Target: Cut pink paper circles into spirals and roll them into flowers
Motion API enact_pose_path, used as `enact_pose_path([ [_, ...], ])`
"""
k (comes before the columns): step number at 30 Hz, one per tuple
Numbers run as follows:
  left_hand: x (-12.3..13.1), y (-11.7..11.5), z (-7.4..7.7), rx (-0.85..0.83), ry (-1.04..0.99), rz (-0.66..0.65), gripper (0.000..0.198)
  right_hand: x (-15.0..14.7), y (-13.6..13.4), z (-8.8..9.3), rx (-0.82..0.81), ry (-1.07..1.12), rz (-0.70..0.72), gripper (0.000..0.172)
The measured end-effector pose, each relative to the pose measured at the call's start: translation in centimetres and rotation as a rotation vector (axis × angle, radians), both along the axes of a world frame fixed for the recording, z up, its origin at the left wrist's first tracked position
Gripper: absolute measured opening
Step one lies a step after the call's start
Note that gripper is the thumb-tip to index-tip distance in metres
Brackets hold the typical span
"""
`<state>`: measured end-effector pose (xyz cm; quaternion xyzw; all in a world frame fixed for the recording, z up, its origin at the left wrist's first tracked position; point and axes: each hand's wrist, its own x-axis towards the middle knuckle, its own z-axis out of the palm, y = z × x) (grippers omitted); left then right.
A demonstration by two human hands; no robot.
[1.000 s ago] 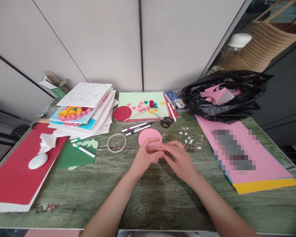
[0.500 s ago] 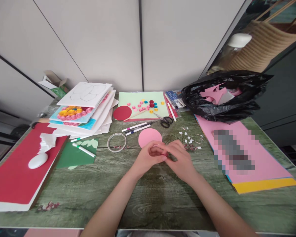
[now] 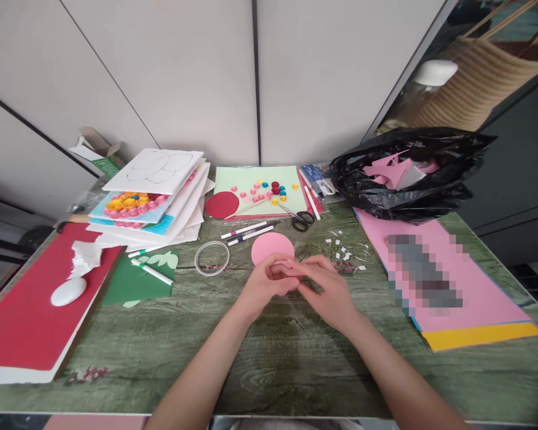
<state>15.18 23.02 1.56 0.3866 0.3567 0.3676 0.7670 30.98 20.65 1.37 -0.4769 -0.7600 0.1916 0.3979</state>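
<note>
My left hand and my right hand meet over the middle of the green wood-grain table. Both are closed in a pinch on a small pink paper piece between the fingertips. Just beyond them a pink paper circle lies flat on the table. Several small white paper scraps are scattered to the right of it.
A tape ring, markers and scissors lie behind the hands. A stack of papers and a red board are at the left; pink sheets and a black bag at the right.
The hands stayed in place; the fingers shifted slightly around the small pink piece, which shows a little more below the fingertips than half a second ago.
</note>
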Motion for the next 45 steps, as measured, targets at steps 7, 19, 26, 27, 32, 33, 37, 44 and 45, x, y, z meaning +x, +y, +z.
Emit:
enact_pose_path([
  [7, 0.1, -0.1, 0.0, 0.031, -0.002, 0.037, 0.037, -0.1, 0.0, 0.3, 0.030, -0.028, -0.022, 0.038],
  [19, 0.0, -0.2, 0.3, 0.007, 0.014, 0.000, 0.036, -0.2, -0.2, 0.5, -0.065, 0.013, 0.074, 0.045],
  [26, 0.0, -0.2, 0.6, -0.017, -0.056, -0.008, 0.034, -0.1, 0.0, 0.5, 0.002, 0.064, 0.023, 0.044],
  [27, 0.0, -0.2, 0.6, -0.008, -0.066, -0.008, 0.033, -0.1, 0.0, 0.5, 0.016, 0.065, 0.028, 0.043],
  [32, 0.3, -0.3, 0.6, 0.038, -0.087, 0.010, 0.032, -0.3, 0.0, 0.5, 0.034, 0.041, 0.013, 0.037],
  [33, 0.3, -0.3, 0.6, 0.040, -0.088, 0.010, 0.032, -0.3, 0.0, 0.5, 0.033, 0.038, 0.011, 0.037],
  [37, 0.2, -0.2, 0.8, 0.047, -0.070, 0.041, 0.032, -0.2, 0.0, 0.6, 0.019, 0.051, 0.007, 0.036],
  [44, 0.1, 0.0, 0.4, 0.065, -0.025, 0.084, 0.034, -0.2, 0.0, 1.0, 0.037, -0.033, 0.046, 0.035],
  [45, 0.1, 0.0, 0.4, 0.065, -0.016, 0.086, 0.034, -0.2, 0.0, 1.0, 0.030, -0.060, 0.077, 0.035],
])
